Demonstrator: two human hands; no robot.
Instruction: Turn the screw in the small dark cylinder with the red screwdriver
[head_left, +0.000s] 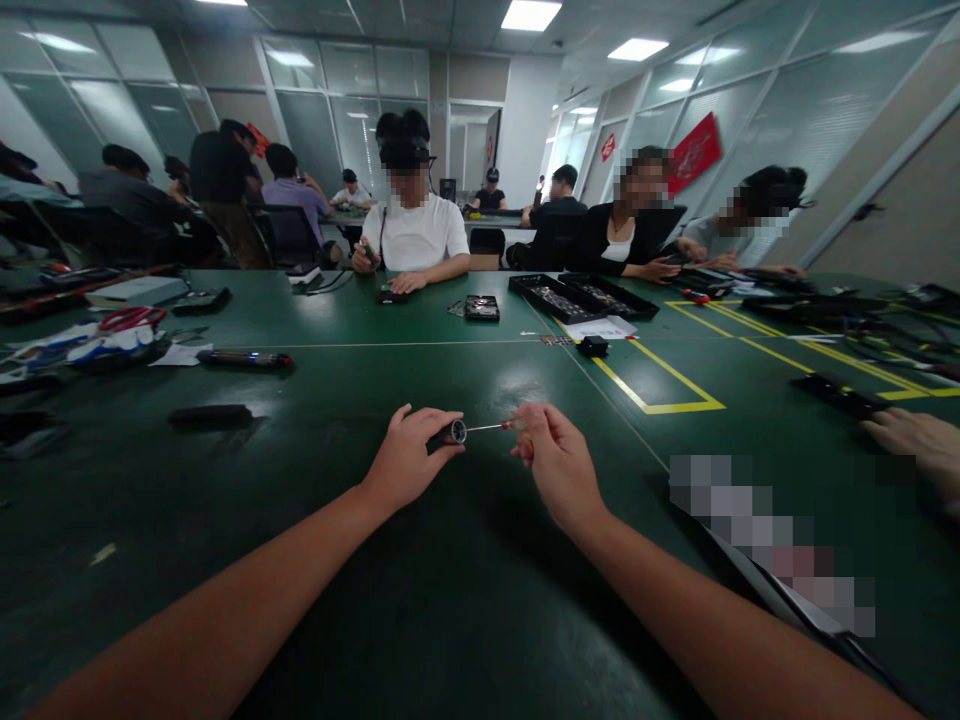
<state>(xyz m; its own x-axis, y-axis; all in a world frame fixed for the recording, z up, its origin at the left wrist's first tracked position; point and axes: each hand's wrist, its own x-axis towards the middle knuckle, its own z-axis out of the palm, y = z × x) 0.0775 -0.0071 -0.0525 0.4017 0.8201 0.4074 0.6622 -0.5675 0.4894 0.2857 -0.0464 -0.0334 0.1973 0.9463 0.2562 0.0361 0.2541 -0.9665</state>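
Observation:
My left hand (pixel 412 452) is closed round a short dark cylinder (pixel 456 432) whose round, metal-rimmed end faces right. In my right hand (pixel 553 455) is a small screwdriver (pixel 506 426) with a clear and red handle, held between thumb and fingers. Its thin shaft points left and its tip meets the cylinder's open end; whether it sits inside I cannot tell. Both hands are just above the green table (pixel 420 610). Left of my left hand lies a dark elongated piece (pixel 211 416).
A dark tube with a red end (pixel 246 360) and gloves (pixel 112 340) lie at left. Farther back are a small black box (pixel 481 307), open black trays (pixel 562 300) and a black block (pixel 593 346). A co-worker's hand (pixel 919 440) reaches in at right; another person (pixel 412 230) sits opposite.

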